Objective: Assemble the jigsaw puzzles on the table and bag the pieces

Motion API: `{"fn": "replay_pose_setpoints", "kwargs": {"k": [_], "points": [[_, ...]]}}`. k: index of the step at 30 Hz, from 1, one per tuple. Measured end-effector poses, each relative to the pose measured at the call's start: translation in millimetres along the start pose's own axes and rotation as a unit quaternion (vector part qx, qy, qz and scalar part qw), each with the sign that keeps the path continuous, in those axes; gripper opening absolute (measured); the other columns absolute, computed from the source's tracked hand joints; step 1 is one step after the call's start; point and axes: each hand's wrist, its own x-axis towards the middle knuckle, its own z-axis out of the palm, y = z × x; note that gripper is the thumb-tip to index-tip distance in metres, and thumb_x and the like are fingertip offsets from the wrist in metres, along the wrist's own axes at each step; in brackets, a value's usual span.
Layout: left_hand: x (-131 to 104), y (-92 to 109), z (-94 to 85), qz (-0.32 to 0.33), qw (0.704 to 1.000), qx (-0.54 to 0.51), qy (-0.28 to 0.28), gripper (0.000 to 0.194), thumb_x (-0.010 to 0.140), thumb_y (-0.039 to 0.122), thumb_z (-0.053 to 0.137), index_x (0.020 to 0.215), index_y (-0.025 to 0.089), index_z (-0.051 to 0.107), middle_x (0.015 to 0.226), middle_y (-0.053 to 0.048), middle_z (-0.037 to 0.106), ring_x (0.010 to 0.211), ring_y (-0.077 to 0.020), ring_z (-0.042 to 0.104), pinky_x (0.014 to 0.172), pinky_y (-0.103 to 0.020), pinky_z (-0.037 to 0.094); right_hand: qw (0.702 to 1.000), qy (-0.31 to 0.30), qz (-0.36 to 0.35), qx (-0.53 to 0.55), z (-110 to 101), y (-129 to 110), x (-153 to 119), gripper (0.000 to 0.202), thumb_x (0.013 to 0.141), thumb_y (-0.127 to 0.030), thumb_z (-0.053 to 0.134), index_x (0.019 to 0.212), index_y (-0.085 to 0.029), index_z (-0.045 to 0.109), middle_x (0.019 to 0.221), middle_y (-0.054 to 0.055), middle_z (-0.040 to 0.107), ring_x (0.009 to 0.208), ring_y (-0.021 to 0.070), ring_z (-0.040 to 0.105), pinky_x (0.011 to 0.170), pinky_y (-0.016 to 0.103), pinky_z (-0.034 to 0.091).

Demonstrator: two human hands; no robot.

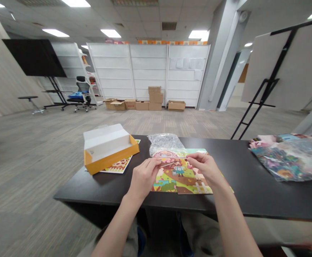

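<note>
Over a colourful farm-scene puzzle (169, 180) on the black table, my left hand (145, 175) and my right hand (204, 166) face each other with fingers pinched. Between their fingertips runs a thin, pale flat piece seen nearly edge-on; what it is cannot be made out. The puzzle picture shows a figure in a blue skirt, cows and a white fence. Crumpled clear plastic wrap (165, 141) lies just behind the puzzle. Left of my left hand, an open yellow box (110, 159) with a white inside rests partly on a printed sheet (121, 166).
Plastic-bagged colourful items (290, 157) lie on the right of the black table (241, 185). Beyond the table are cardboard boxes (155, 98) before white shelves, an office chair (82, 94), a black screen (34, 57) and a whiteboard on a stand (292, 67).
</note>
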Motion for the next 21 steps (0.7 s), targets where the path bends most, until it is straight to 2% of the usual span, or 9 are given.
{"fn": "replay_pose_setpoints", "kwargs": {"k": [3, 7, 9, 14, 18, 21], "points": [[1, -2, 1.4, 0.014, 1.000, 0.003, -0.023, 0.017, 0.098, 0.012, 0.050, 0.100, 0.020, 0.064, 0.102, -0.006, 0.075, 0.097, -0.0188, 0.073, 0.085, -0.031, 0.059, 1.000, 0.016, -0.018, 0.017, -2, -2, -1, 0.037, 0.069, -0.052, 0.080, 0.085, -0.019, 0.074, 0.081, 0.007, 0.075, 0.070, 0.0205, 0.066, 0.058, 0.030, 0.051], [0, -1, 5.8, 0.035, 0.998, -0.003, -0.044, 0.015, 0.099, 0.013, 0.050, 0.097, 0.019, 0.064, 0.101, -0.006, 0.075, 0.094, -0.0175, 0.073, 0.082, -0.029, 0.059, 0.993, -0.094, -0.065, 0.019, 6, 0, -3, 0.033, 0.071, -0.047, 0.082, 0.087, -0.019, 0.075, 0.090, 0.008, 0.078, 0.084, 0.0228, 0.071, 0.078, 0.035, 0.056], [-1, 0, 8.5, 0.030, 0.998, -0.020, -0.042, 0.014, 0.100, 0.015, 0.051, 0.098, 0.019, 0.064, 0.101, -0.006, 0.075, 0.093, -0.0169, 0.073, 0.083, -0.028, 0.058, 0.987, -0.139, -0.076, 0.008, 12, 1, -3, 0.032, 0.074, -0.046, 0.081, 0.088, -0.019, 0.076, 0.093, 0.009, 0.078, 0.087, 0.0229, 0.071, 0.082, 0.036, 0.056], [-2, 1, 11.6, 0.003, 0.999, -0.039, -0.023, 0.018, 0.101, 0.018, 0.049, 0.109, 0.020, 0.065, 0.100, -0.006, 0.074, 0.092, -0.0167, 0.072, 0.084, -0.028, 0.059, 0.982, -0.163, -0.094, -0.017, 17, 2, -4, 0.030, 0.079, -0.047, 0.076, 0.089, -0.019, 0.077, 0.095, 0.008, 0.078, 0.089, 0.0232, 0.072, 0.083, 0.036, 0.056], [0, 1, 9.8, 0.029, 0.999, -0.029, -0.023, 0.021, 0.101, 0.018, 0.049, 0.112, 0.021, 0.066, 0.108, -0.007, 0.074, 0.100, -0.0181, 0.071, 0.089, -0.031, 0.059, 0.978, -0.179, -0.105, -0.027, 15, 2, -3, 0.032, 0.082, -0.050, 0.073, 0.091, -0.019, 0.077, 0.099, 0.008, 0.077, 0.097, 0.0242, 0.070, 0.088, 0.036, 0.056], [2, 1, 9.6, 0.037, 0.999, -0.016, -0.005, 0.019, 0.100, 0.017, 0.050, 0.107, 0.020, 0.067, 0.107, -0.008, 0.073, 0.098, -0.0179, 0.071, 0.088, -0.031, 0.059, 0.985, -0.162, -0.050, -0.035, 16, 3, -2, 0.041, 0.081, -0.058, 0.071, 0.091, -0.018, 0.075, 0.095, 0.008, 0.074, 0.090, 0.0220, 0.069, 0.073, 0.031, 0.057]]}}
